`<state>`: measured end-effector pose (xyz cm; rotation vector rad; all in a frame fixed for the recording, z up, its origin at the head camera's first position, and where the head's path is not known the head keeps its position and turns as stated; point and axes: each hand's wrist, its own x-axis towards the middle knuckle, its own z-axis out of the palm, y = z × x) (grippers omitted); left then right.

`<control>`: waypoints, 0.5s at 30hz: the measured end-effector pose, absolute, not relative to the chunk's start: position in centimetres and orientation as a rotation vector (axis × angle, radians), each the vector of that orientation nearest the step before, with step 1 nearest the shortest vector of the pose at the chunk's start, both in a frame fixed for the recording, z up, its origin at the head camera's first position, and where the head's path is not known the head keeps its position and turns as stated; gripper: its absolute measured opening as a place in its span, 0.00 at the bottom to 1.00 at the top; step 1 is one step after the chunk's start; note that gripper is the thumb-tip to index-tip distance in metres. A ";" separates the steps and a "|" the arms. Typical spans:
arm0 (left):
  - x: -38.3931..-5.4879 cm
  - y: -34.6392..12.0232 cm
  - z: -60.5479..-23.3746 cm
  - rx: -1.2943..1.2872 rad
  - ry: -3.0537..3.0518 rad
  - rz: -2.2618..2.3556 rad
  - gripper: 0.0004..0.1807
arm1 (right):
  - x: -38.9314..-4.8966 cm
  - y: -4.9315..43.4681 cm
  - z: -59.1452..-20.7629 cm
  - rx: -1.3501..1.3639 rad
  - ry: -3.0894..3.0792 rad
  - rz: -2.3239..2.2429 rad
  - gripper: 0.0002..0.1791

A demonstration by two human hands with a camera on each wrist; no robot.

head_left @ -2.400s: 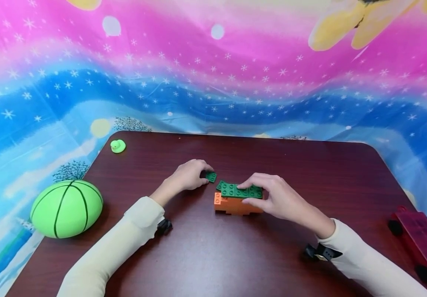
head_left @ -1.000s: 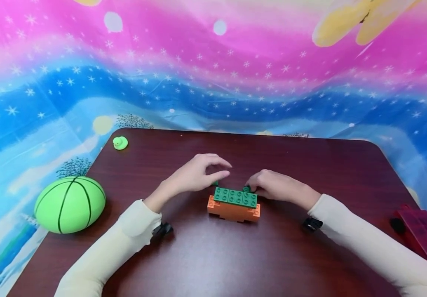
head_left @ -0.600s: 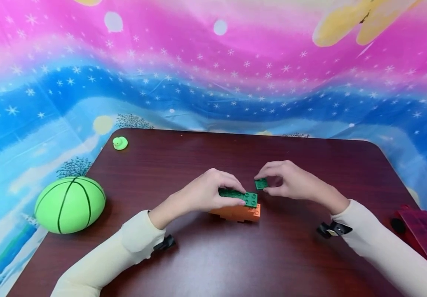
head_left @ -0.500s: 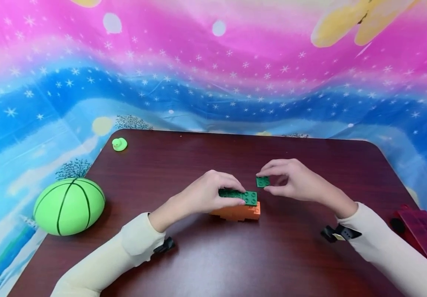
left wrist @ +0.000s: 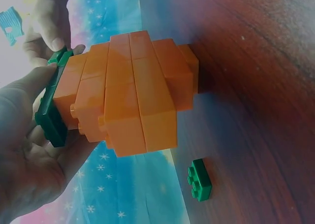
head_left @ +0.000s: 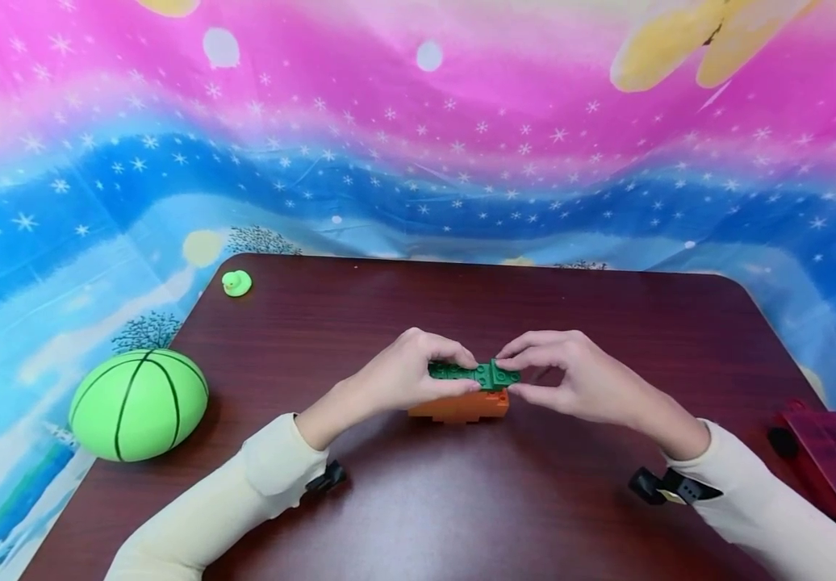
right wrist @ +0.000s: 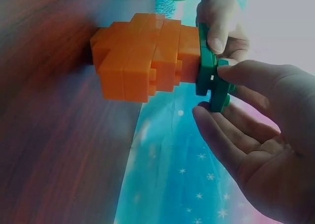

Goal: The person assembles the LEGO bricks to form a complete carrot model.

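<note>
An orange toy-brick build [head_left: 457, 409] stands on the table, wider in its middle tiers. Along its top runs a row of green bricks [left wrist: 52, 115]. My left hand [head_left: 407, 369] holds this row between thumb and fingers, hiding much of it. At the row's right end, my right hand [head_left: 581, 379] pinches a small green brick [right wrist: 220, 88]. That brick sits slightly tilted over the row's end and overhangs it, as the right wrist view shows. A loose green brick [left wrist: 199, 179] lies on the table beside the build; the left hand hides it from the head view.
A lime-green ball [head_left: 138, 405] with black lines is at the table's left edge. A small green rubber duck [head_left: 236, 282] sits in the far left corner. At the right edge stands a clear red toy vehicle [head_left: 835, 468] with black wheels. A printed cloth [head_left: 418, 161] hangs behind the table [head_left: 418, 516].
My left hand came down from behind and took hold of the green row. My right hand picked up a small green brick from behind the build and brought it onto the row's right end.
</note>
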<state>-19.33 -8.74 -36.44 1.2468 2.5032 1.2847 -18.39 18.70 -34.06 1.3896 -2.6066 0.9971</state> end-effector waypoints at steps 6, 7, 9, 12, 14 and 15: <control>-19.4 -8.6 -36.3 1.236 2.489 1.281 0.06 | -18.8 18.5 -33.8 1.450 -2.630 0.963 0.14; -19.4 -8.7 -36.3 1.233 2.482 1.282 0.06 | -18.8 18.4 -33.7 1.461 -2.637 0.952 0.14; -19.4 -8.7 -36.3 1.228 2.469 1.286 0.06 | -19.0 18.3 -33.6 1.484 -2.647 0.929 0.13; -19.4 -8.8 -36.4 1.218 2.453 1.296 0.06 | -19.3 18.0 -33.5 1.517 -2.656 0.927 0.13; -19.4 -8.8 -36.4 1.209 2.445 1.303 0.06 | -19.5 17.9 -33.4 1.532 -2.663 0.952 0.12; -19.4 -8.8 -36.4 1.205 2.443 1.304 0.07 | -19.6 17.8 -33.4 1.536 -2.666 0.970 0.12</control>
